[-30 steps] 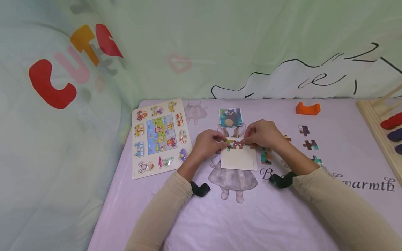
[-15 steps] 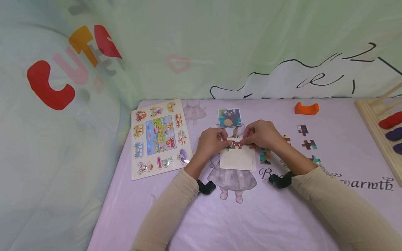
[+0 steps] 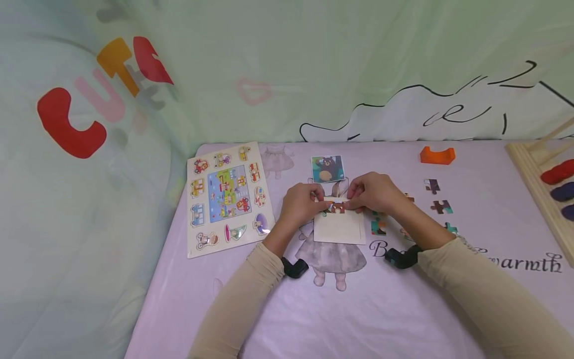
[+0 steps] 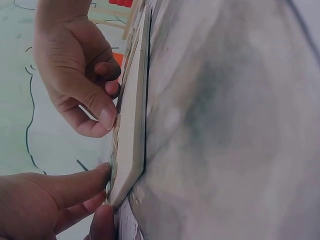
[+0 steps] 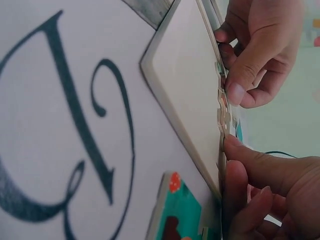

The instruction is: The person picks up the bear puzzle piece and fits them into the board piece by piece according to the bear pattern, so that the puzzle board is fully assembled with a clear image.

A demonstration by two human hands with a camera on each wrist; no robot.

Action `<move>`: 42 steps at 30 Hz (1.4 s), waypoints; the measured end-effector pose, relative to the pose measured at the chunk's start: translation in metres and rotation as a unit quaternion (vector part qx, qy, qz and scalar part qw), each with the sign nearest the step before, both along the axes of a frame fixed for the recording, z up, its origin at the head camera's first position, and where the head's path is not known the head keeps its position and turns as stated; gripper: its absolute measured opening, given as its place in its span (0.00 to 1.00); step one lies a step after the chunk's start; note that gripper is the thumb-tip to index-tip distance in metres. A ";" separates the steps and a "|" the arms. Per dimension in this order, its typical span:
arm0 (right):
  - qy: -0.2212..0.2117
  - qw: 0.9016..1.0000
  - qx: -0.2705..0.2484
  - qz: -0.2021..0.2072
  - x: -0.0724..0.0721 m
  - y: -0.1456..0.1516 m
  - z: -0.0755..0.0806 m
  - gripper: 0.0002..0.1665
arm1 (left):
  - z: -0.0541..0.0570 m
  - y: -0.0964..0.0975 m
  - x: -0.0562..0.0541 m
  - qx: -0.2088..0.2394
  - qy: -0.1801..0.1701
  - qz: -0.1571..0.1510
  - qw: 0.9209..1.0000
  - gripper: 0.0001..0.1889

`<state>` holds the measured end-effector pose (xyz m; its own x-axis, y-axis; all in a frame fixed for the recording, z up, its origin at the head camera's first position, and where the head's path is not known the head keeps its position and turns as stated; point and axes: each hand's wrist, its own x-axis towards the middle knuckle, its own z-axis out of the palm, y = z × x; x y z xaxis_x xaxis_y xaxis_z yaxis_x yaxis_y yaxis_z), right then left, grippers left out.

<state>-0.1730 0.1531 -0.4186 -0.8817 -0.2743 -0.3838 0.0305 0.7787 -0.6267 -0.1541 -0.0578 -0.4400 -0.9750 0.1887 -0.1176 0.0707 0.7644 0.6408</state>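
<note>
A square cream puzzle tray (image 3: 339,229) lies on the cloth, with joined jigsaw pieces (image 3: 338,208) showing a brown bear's face along its far edge. From the left, my left hand (image 3: 300,203) presses its thumb on the pieces at the upper left corner, its other fingers curled at the tray's edge. Thumb and forefinger of my right hand (image 3: 375,191) pinch at the right end of that row. The left wrist view has both thumbs close together over the pieces on the tray (image 4: 134,110). Fingers cover part of the row. Just beyond lies a bear picture card (image 3: 328,168).
Loose jigsaw pieces lie to the right, including a teal one (image 3: 378,226) beside the tray and a brown one (image 3: 442,207). A vehicle peg puzzle board (image 3: 196,249) lies left. An orange block (image 3: 437,155) and a wooden bead frame (image 3: 533,184) stand right.
My left hand has shifted slightly right, its thumb now further over the pieces. The right hand stays nearly in place at the right end of the row.
</note>
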 end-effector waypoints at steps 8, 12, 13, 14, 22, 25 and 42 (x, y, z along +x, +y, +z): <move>-0.001 1.000 0.000 -0.001 0.000 -0.001 -0.001 0.14 | 0.001 0.000 0.000 -0.001 0.003 -0.002 1.000 0.10; -0.001 1.000 0.000 -0.004 0.000 -0.001 -0.001 0.15 | 0.001 0.000 0.000 0.001 0.002 -0.002 1.000 0.10; -0.001 1.000 0.000 -0.004 0.000 -0.001 -0.001 0.15 | 0.000 0.000 0.000 0.001 0.001 -0.002 1.000 0.10; -0.003 1.000 0.000 -0.005 -0.001 -0.001 -0.001 0.14 | 0.000 0.000 0.000 0.002 0.001 -0.002 1.000 0.10; -0.019 1.000 -0.006 -0.011 -0.001 -0.002 -0.001 0.14 | 0.002 0.000 0.000 0.004 0.000 -0.001 1.000 0.10; -0.019 1.000 -0.004 -0.011 -0.001 -0.002 -0.001 0.14 | 0.002 0.000 0.000 0.005 0.000 0.000 1.000 0.10; -0.003 1.000 0.007 -0.009 0.001 -0.005 0.002 0.14 | 0.001 0.004 -0.002 -0.026 -0.017 -0.003 1.000 0.16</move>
